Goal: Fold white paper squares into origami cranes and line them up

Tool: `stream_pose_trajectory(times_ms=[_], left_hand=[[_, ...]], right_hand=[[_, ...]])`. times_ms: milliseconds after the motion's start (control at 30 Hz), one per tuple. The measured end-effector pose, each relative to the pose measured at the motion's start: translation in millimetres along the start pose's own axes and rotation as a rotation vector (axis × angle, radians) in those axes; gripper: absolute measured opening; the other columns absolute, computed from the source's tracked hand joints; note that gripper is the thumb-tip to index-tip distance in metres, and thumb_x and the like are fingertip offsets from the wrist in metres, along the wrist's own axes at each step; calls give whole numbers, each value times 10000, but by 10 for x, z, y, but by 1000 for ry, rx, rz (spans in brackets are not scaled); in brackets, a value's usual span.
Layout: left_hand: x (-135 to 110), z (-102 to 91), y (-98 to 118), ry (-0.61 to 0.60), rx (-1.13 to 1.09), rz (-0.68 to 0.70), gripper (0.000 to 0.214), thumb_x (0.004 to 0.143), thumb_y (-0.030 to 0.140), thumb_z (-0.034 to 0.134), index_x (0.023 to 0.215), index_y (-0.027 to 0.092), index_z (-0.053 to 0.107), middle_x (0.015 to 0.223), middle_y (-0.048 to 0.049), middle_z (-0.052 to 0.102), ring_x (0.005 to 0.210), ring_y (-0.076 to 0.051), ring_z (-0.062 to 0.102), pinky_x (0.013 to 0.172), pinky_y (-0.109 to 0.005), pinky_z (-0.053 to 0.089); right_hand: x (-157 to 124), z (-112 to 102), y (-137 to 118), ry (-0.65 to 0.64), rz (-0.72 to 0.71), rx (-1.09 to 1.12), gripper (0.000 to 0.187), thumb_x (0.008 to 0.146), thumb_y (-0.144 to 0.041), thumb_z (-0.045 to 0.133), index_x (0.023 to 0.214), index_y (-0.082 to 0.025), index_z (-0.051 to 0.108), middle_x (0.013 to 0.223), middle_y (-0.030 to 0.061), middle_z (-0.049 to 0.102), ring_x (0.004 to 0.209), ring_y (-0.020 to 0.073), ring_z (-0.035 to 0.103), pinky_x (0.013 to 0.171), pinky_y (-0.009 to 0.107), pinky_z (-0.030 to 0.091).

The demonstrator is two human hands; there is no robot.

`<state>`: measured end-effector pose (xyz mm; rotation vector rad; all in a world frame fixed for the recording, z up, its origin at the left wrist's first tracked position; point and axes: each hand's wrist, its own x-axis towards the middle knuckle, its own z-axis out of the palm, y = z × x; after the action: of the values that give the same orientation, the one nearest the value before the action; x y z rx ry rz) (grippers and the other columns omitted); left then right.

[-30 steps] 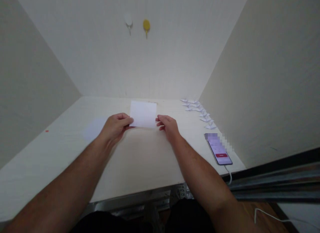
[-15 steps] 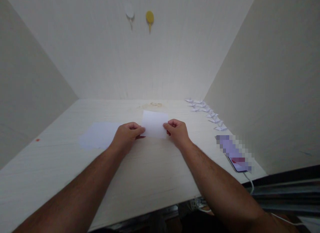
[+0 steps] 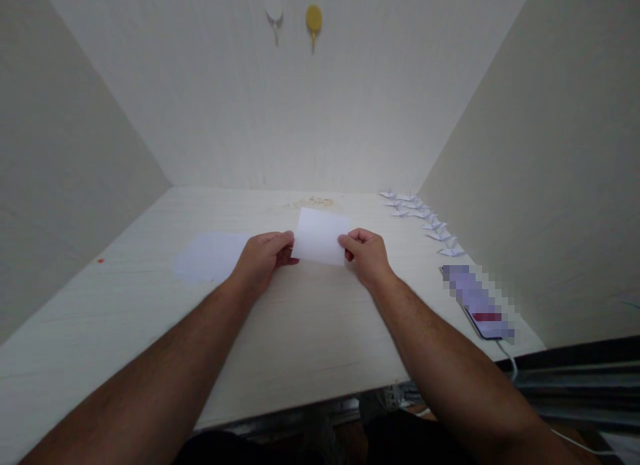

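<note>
A small white sheet of paper [image 3: 321, 237] is held out between my two hands above the table, slightly tilted. At its left edge is my left hand [image 3: 267, 257], with the thumb along the edge and the fingers curled lower near the bottom corner. My right hand [image 3: 367, 255] pinches the opposite edge, its thumb on top of the paper and its fingers bent behind. On the table beside my left hand lies a flat spread of white paper [image 3: 207, 255], partly covered by that hand and wrist.
Several folded white paper cranes [image 3: 433, 225] stand along the right wall. Nearer me lies a phone [image 3: 477, 305], its screen blurred, with a white cable [image 3: 509, 360] attached. Walls enclose the white table [image 3: 300, 345] at the back and sides. Two hooks, one yellow [image 3: 314, 18], hang on the back wall.
The view has shifted a little, so things sit slightly further right and higher. My left thumb has drawn back from the paper's face to its edge. My right hand keeps its pinch.
</note>
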<state>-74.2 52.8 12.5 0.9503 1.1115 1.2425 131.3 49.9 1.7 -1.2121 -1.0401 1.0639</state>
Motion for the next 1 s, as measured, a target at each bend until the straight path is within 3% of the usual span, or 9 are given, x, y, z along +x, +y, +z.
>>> stream_pose_trajectory(times_ms=[100, 200, 300, 500, 700, 1000], left_hand=[[-1, 6, 62, 1, -110, -84, 397, 822, 471, 585, 691, 114, 700, 675, -100, 675, 572, -169, 614, 555, -306, 518], [-8, 7, 99, 13, -167, -95, 430, 857, 456, 530, 727, 95, 722, 702, -115, 696, 565, -159, 616, 555, -285, 491], [-25, 10, 89, 11, -165, -62, 383, 815, 446, 594, 726, 97, 724, 710, -103, 699, 561, -145, 601, 562, -276, 477], [-12, -2, -10, 37, -16, 90, 236, 586, 293, 831, 723, 138, 717, 670, -28, 674, 598, -128, 585, 597, -263, 460], [15, -10, -57, 116, 91, 140, 185, 613, 305, 804, 651, 154, 704, 646, -14, 641, 593, -117, 556, 594, -261, 447], [-1, 38, -112, 172, 75, 136, 197, 626, 334, 797, 677, 168, 704, 639, -12, 637, 580, -130, 556, 583, -276, 452]], right_hand=[[-9, -1, -10, -5, -11, 9, 267, 609, -385, 778, 590, -201, 585, 449, -37, 541, 409, 87, 413, 431, 240, 276], [-22, -2, -16, -19, -19, 4, 268, 612, -384, 782, 593, -197, 591, 450, -36, 543, 413, 87, 422, 431, 236, 280], [-32, 4, -17, -26, -10, -21, 278, 616, -395, 783, 592, -195, 592, 448, -36, 543, 403, 83, 410, 422, 235, 273], [-49, 13, -3, -99, -8, -37, 276, 621, -391, 794, 597, -192, 604, 457, -32, 545, 416, 88, 423, 426, 236, 284], [-78, 6, -18, -282, 4, 201, 210, 673, -387, 743, 651, -190, 674, 519, -10, 593, 468, 114, 508, 461, 255, 379], [-90, 10, -8, -311, 36, 217, 261, 630, -402, 814, 740, -203, 685, 528, -33, 610, 444, 110, 520, 451, 251, 401]])
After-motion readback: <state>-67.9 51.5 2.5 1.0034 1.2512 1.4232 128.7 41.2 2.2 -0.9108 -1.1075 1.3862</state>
